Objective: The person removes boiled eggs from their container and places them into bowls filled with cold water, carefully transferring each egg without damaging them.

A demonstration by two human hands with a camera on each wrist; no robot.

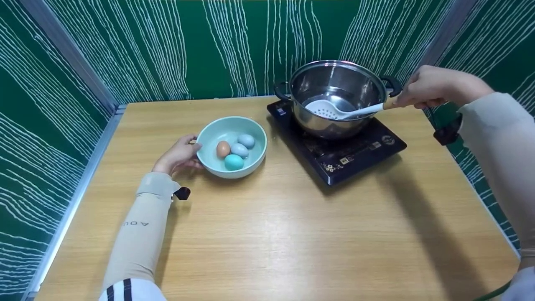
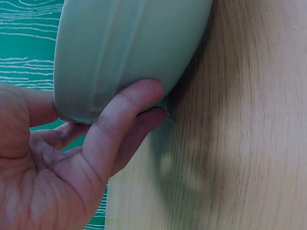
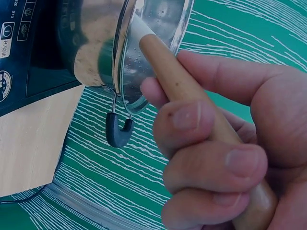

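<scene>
Sleeves (image 1: 138, 238) nearest. Left hand (image 1: 179, 154) pinches edge of bowl (image 1: 232, 125), four eggs (image 1: 239, 150) inside, left of pot (image 1: 324, 126). Right hand (image 1: 436, 85): fingers wrapped round handle (image 3: 178, 79) of skimmer (image 1: 324, 109), its head inside pot. Step looks like scooping; next move probably calls for steady bowl, level skimmer.

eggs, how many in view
4, all in the bowl: brown egg at left, turquoise egg in front, pale blue egg behind that, second pale blue egg farthest back. Some of the pot interior is hidden.
</scene>
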